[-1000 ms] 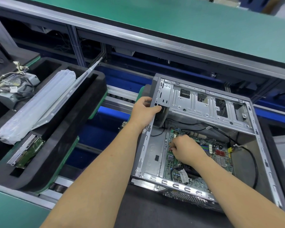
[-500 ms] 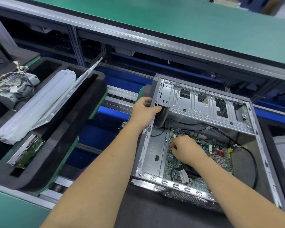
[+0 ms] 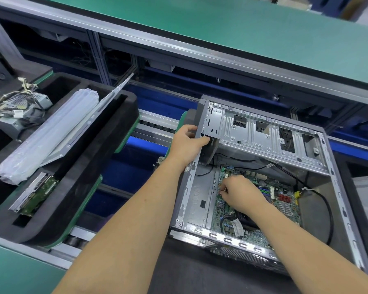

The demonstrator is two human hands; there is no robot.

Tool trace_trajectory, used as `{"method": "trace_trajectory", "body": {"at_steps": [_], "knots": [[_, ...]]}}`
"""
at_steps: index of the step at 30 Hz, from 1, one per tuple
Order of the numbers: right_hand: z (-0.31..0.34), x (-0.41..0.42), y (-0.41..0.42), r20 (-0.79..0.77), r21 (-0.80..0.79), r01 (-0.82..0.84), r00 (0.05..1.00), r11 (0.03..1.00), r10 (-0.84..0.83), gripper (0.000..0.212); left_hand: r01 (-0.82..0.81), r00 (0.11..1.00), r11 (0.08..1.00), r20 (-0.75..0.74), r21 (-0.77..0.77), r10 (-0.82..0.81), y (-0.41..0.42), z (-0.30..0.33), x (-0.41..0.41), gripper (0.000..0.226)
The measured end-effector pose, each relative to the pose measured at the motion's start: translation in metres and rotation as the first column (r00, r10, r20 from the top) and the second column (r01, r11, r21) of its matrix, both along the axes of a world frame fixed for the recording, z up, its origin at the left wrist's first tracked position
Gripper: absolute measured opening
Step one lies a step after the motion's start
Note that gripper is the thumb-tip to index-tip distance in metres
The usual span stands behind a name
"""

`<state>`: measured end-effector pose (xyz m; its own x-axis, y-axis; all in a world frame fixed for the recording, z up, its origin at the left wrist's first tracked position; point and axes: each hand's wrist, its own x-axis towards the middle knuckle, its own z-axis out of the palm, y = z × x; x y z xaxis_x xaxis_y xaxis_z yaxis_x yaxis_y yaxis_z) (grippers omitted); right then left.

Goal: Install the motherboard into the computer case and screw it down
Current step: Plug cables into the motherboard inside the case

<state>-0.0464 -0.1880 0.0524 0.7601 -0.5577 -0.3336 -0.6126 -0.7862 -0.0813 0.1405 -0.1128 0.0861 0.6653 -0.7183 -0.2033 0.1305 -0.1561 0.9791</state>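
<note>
Foam tray: black foam tray (image 3: 77, 187) at the green worktop's (image 3: 242, 28) left edge, holding spare parts.
Left hand (image 3: 186, 143): grasps the grey steel computer case's (image 3: 338, 209) left front corner, probably to steady it.
Right hand (image 3: 240, 193): fingers curled, pinching something small, likely a screw, against the board.
Motherboard: green motherboard (image 3: 285, 200) lies flat inside the case, seemingly seated for screwing.

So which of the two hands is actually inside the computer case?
The right hand, fingers curled down on the motherboard; the left hand only grips the case edge.
</note>
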Motion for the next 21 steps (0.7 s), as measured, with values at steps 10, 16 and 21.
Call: {"method": "trace_trajectory", "body": {"at_steps": [10, 16, 21], "knots": [[0.0002, 0.0037, 0.0005, -0.007, 0.012, 0.024, 1.000, 1.000, -0.024, 0.019, 0.001, 1.000, 1.000, -0.002, -0.006, -0.001, 0.0015, 0.0017, -0.0012, 0.039], [0.0006, 0.0026, -0.0019, -0.002, 0.038, 0.036, 0.999, 0.999, -0.036, 0.015, -0.004, 1.000, 1.000, -0.005, -0.001, 0.004, 0.0015, 0.0016, -0.0014, 0.040], [0.0003, 0.0021, -0.0030, -0.015, 0.038, 0.036, 0.999, 0.999, -0.035, 0.017, -0.010, 1.000, 1.000, -0.002, 0.008, 0.010, 0.0007, 0.0006, -0.0011, 0.046]]}}
